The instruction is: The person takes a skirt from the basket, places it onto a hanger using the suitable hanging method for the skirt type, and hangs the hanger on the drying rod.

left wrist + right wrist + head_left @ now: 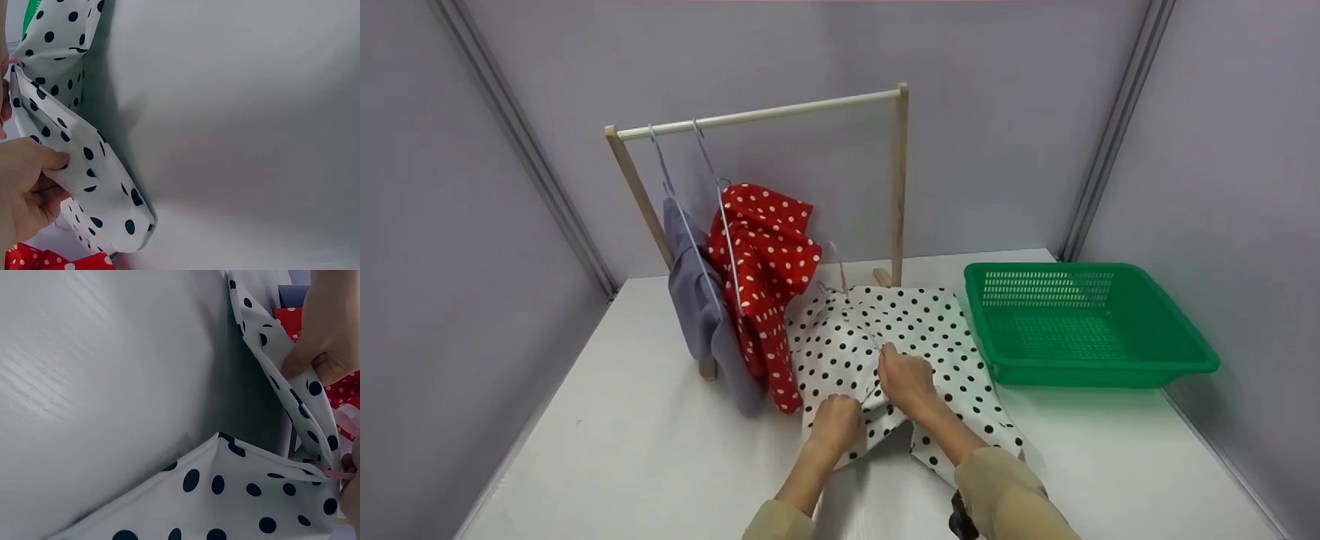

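A white garment (937, 330) with black dots lies spread over the table, its front edge lifted. My left hand (834, 427) pinches that edge between thumb and fingers, seen closely in the left wrist view. At the middle of the opening, my right hand (907, 379) grips a pink hanger (340, 475), of which a short piece shows against the cloth in the right wrist view. A pale hook stands up by the garment's far edge. Most of the hanger is hidden by cloth and fingers.
Behind to the left stands a rack with a white rail (802, 109) and wooden posts. A grey-purple garment (688, 262) and a red garment (769, 244) with white dots hang on its left part. A green plastic basket (1080, 369) sits at the right.
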A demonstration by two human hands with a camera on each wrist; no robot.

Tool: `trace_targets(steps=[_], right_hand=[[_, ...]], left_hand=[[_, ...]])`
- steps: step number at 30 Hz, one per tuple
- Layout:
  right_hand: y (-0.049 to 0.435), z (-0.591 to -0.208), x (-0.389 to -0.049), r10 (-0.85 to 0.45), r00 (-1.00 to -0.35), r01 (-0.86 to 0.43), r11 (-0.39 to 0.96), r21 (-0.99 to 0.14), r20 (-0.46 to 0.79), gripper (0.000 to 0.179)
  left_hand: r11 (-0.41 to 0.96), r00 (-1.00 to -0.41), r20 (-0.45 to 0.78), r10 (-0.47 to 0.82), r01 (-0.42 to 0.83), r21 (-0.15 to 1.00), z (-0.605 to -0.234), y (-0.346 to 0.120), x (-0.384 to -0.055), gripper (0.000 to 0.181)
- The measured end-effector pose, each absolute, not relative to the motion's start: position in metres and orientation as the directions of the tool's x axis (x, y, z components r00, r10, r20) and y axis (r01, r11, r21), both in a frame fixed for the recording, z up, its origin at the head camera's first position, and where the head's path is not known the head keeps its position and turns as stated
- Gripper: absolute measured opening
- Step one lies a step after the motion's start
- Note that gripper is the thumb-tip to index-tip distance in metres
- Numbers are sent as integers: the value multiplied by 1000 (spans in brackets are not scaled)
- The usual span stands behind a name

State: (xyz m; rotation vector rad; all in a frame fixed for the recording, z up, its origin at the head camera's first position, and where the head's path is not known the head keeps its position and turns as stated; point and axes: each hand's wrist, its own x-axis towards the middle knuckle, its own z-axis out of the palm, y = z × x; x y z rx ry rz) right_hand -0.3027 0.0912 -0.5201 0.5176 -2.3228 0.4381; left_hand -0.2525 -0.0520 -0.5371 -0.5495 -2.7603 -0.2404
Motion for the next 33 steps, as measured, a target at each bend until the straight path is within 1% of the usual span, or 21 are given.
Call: trace_targets(steps=[3,6,10,12,15,18,21,24,27,33], right_hand=[[89,-523,-304,-295,-630,-533,837,-123,719,18],[88,-524,-304,-330,-610,-565,819,-103,721,17],[89,-522,-302,-350,-595,-586,805,-94,723,16],[90,-521,-302,-341,-602,-576,811,-97,722,17],[94,-522,-301,-289,-644,-518,846,-126,708,19],[99,-524,-300,-212,-718,-412,897,-159,663,21],[104,-525,-300,-125,-789,-301,932,-202,601,19],[107,-524,-303,-42,-837,-213,943,-254,545,17],[110,-524,-304,12,-857,-160,944,-287,515,15],[113,-524,-307,14,-858,-138,956,-257,514,16]], left_hand=[[914,-918,258,300,354,198,-538,-50,-249,15],[904,-947,193,255,305,301,-541,-47,-247,17],[876,-967,159,200,249,413,-547,-40,-246,23],[861,-975,160,153,211,462,-550,-38,-247,24],[840,-985,159,61,137,525,-552,-38,-248,26],[818,-993,121,-4,66,571,-552,-38,-249,29],[800,-998,61,-31,12,600,-550,-36,-249,31],[795,-998,46,-31,3,607,-549,-32,-247,28],[792,-999,51,-18,17,610,-550,-26,-243,26],[810,-994,104,26,82,581,-550,-21,-237,27]])
